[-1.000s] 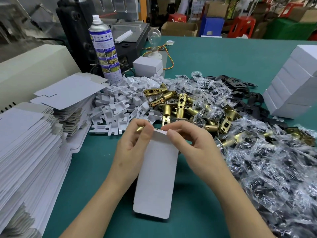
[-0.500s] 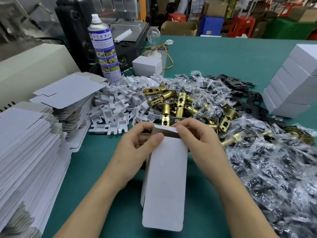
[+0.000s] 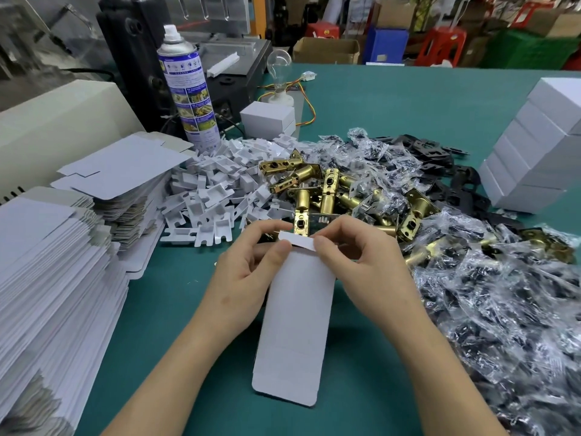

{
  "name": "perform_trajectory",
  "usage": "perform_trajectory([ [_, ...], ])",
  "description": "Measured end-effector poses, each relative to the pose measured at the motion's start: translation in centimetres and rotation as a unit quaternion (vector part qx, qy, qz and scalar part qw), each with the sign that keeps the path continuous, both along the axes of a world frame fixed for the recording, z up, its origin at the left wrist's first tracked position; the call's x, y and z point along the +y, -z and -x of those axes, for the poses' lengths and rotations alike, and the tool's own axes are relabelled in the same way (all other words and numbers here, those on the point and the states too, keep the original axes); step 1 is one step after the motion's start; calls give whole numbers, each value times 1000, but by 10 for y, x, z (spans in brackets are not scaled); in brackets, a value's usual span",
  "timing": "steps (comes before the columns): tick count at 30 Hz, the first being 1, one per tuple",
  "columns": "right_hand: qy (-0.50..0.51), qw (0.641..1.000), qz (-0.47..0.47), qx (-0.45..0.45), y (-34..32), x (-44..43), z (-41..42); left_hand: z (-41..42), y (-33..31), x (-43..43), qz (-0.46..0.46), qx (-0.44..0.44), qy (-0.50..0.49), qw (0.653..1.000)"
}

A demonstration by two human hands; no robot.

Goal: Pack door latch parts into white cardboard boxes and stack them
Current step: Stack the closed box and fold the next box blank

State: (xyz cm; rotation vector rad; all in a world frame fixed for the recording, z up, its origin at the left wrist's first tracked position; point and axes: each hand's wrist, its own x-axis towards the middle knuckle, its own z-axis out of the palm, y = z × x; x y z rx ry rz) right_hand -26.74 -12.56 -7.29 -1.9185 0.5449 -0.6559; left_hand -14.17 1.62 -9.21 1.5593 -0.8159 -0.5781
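- Left hand (image 3: 248, 272) and right hand (image 3: 361, 262), at frame centre, pinch the top flap of a flat box blank (image 3: 295, 322); nothing packed in it yet.
- Just above, brass latches (image 3: 327, 190) wait loose.
- Far right, finished boxes (image 3: 540, 152) stand stacked; many blanks (image 3: 47, 278) remain at left.
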Motion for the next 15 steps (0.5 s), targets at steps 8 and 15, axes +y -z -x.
perform_trajectory([
  [8, 49, 998, 20, -32, 1, 7, -3, 8, 2, -3, -65, -115, -55, 990],
  [15, 139, 987, 42, -69, 4, 13, -7, 29, -5, -3, -156, -297, -75, 939],
])
